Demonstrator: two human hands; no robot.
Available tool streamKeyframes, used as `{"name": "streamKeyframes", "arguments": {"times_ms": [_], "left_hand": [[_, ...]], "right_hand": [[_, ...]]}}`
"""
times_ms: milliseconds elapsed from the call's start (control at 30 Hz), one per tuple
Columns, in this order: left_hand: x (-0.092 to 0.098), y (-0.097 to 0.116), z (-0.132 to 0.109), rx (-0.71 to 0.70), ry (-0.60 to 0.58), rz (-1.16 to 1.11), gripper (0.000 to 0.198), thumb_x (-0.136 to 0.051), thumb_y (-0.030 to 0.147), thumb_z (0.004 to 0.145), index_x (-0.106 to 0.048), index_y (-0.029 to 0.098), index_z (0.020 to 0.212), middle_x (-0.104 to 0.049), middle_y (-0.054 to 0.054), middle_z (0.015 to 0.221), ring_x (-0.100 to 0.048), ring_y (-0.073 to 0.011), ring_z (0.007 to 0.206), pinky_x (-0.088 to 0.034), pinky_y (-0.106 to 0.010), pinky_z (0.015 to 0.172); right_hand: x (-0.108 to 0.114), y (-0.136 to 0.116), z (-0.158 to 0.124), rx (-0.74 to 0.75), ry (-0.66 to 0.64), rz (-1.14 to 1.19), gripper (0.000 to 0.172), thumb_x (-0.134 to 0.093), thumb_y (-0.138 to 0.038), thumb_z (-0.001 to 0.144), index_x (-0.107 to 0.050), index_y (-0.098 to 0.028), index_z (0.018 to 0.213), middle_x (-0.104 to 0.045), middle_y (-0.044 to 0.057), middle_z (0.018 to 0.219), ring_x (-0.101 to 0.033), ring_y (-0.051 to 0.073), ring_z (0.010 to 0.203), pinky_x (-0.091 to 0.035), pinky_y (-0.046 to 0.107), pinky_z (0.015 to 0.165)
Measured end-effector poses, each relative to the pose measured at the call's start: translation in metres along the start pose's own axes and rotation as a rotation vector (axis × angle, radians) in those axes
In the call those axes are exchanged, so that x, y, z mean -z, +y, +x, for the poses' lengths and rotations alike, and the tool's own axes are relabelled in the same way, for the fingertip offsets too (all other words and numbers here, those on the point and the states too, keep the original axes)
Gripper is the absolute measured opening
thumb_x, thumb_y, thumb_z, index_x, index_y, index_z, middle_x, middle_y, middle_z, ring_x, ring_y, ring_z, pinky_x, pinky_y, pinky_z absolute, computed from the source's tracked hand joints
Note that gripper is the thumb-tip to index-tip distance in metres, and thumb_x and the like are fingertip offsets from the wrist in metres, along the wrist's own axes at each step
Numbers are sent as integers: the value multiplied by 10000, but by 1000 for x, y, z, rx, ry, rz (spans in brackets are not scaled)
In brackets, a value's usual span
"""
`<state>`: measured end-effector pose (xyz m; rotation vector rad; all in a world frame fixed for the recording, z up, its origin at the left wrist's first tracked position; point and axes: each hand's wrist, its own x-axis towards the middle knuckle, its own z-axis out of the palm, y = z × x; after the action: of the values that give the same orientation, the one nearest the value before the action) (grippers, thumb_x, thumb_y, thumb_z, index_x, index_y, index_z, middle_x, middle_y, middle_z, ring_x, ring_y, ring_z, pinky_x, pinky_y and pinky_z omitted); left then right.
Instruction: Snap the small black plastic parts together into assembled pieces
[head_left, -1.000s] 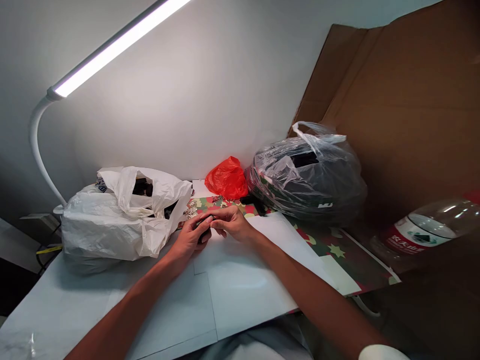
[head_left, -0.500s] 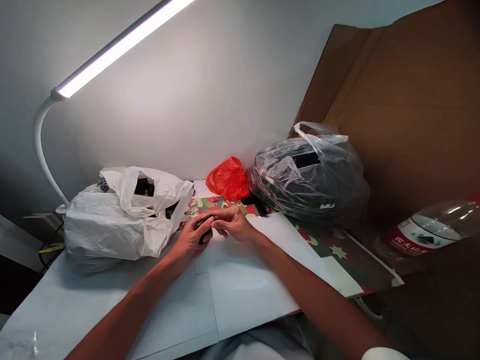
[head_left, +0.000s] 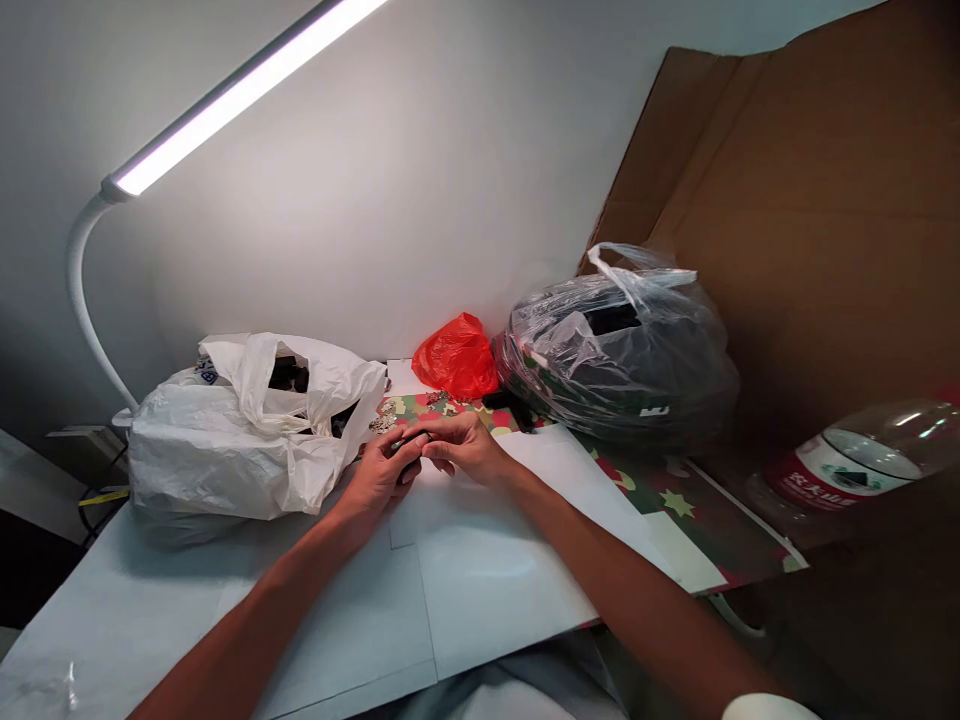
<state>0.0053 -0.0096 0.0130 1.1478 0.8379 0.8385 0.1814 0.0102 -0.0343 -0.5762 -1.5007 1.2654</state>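
Both hands meet over the white sheet (head_left: 487, 550) near the middle of the table. My left hand (head_left: 382, 475) is closed around a small black piece (head_left: 409, 455), mostly hidden by the fingers, so its kind cannot be made out. My right hand (head_left: 466, 448) is pinched against the same piece, thumb and fingertips touching it from the right. Just behind the hands lies a heap of small shiny metal parts (head_left: 385, 418) on the patterned covering. More tiny metal bits (head_left: 439, 398) are in front of the red plastic bag (head_left: 455, 357).
A white plastic bag (head_left: 225, 450) with black pieces stands left, beneath a lit lamp (head_left: 247, 100). At right sit a clear bag (head_left: 622, 360) of dark items, black pieces (head_left: 510, 406), a large plastic bottle (head_left: 855, 465) and a tall cardboard sheet (head_left: 810, 200).
My left hand and its fingers have turned slightly around the black piece, so less of it shows. The right hand stays nearly in place, and the surroundings are unchanged.
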Motion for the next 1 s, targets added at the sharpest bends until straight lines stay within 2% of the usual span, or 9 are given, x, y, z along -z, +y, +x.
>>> {"name": "streamKeyframes", "arguments": {"times_ms": [200, 300, 400, 600, 700, 867, 1000], "left_hand": [[1, 0, 0, -53, -3, 76, 576, -855, 650, 736, -667, 178, 1009, -365, 110, 536, -222, -41, 442, -92, -204, 430], [2, -3, 2, -77, -6, 50, 562, -866, 664, 712, -579, 201, 848, -344, 121, 515, -223, -38, 429, -112, -192, 417], [2, -5, 3, -94, 2, 54, 614, -866, 675, 701, -460, 215, 737, -355, 119, 512, -238, -33, 426, -142, -176, 411], [4, -5, 1, -121, -38, 154, 585, -843, 669, 739, -492, 201, 734, -398, 101, 528, -279, -40, 451, -205, -178, 416], [3, -5, 0, -116, -76, 154, 587, -833, 683, 744, -493, 204, 745, -395, 102, 525, -259, -42, 455, -212, -185, 413], [-1, -7, -1, -80, -145, 121, 565, -822, 681, 766, -519, 205, 802, -384, 101, 546, -235, -44, 466, -173, -187, 416], [-4, -9, -1, -44, -166, 91, 575, -827, 696, 750, -527, 207, 801, -347, 105, 571, -213, -44, 472, -154, -188, 415]], "right_hand": [[-2, -7, 1, -9, -30, 25, 601, -786, -654, 858, -776, -126, 1145, -569, -57, 531, -501, 99, 433, -407, 238, 456], [-2, -9, 1, -31, -7, 39, 580, -744, -670, 889, -744, -130, 1101, -564, -66, 508, -499, 98, 415, -407, 232, 463], [-2, -9, 0, -54, 38, 39, 484, -768, -633, 886, -687, -162, 964, -580, -66, 529, -498, 95, 405, -402, 224, 446], [-1, -11, -2, -134, -4, 87, 508, -769, -649, 878, -600, -180, 783, -565, -51, 536, -508, 96, 440, -392, 217, 464], [-1, -17, -4, -188, -18, 145, 534, -816, -658, 826, -590, -182, 742, -559, -45, 567, -514, 101, 475, -413, 229, 491], [-2, -20, -7, -209, -22, 287, 523, -888, -595, 770, -565, -193, 684, -479, -72, 529, -438, 91, 460, -391, 235, 483], [-1, -17, -7, -198, 14, 290, 528, -900, -570, 754, -533, -204, 652, -410, -98, 484, -363, 79, 433, -369, 237, 472]]}}
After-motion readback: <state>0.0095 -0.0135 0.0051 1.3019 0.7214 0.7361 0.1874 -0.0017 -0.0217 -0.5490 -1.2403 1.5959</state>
